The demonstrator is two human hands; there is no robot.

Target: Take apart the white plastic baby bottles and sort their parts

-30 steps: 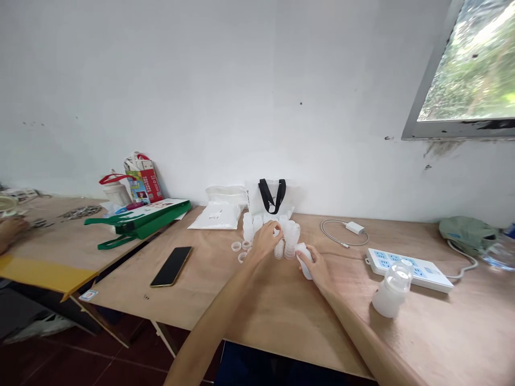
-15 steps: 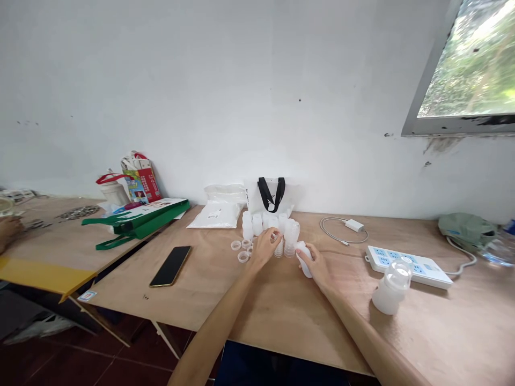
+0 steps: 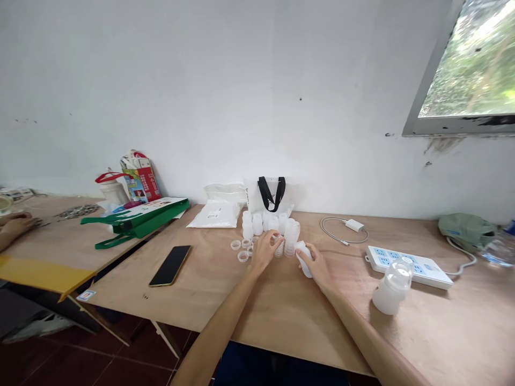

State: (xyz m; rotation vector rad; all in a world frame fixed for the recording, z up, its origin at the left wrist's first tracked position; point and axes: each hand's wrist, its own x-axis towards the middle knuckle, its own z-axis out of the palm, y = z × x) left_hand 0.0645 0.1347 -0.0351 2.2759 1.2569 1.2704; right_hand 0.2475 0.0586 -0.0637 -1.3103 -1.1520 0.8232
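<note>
A cluster of small translucent plastic bottles [image 3: 265,222] stands at the far middle of the wooden table [image 3: 281,300], with several loose clear caps [image 3: 241,250] to its left. My left hand [image 3: 265,247] reaches into the cluster, fingers pinched on a small clear piece next to one bottle [image 3: 279,247]. My right hand [image 3: 314,262] lies on the table just to the right, wrapped round a white bottle [image 3: 302,254] lying on its side.
A black phone [image 3: 170,265] lies left of the bottles. White bags [image 3: 219,206] lean against the wall. A charger cable [image 3: 341,228], power strip [image 3: 408,265] and larger capped bottle [image 3: 392,287] are on the right. Green bags [image 3: 137,217] and another person's hand [image 3: 16,225] are on the left table.
My left hand has drawn slightly back and down from the bottle cluster toward the single bottle. My right hand stays put on the white bottle. The other person's hand at far left has shifted.
</note>
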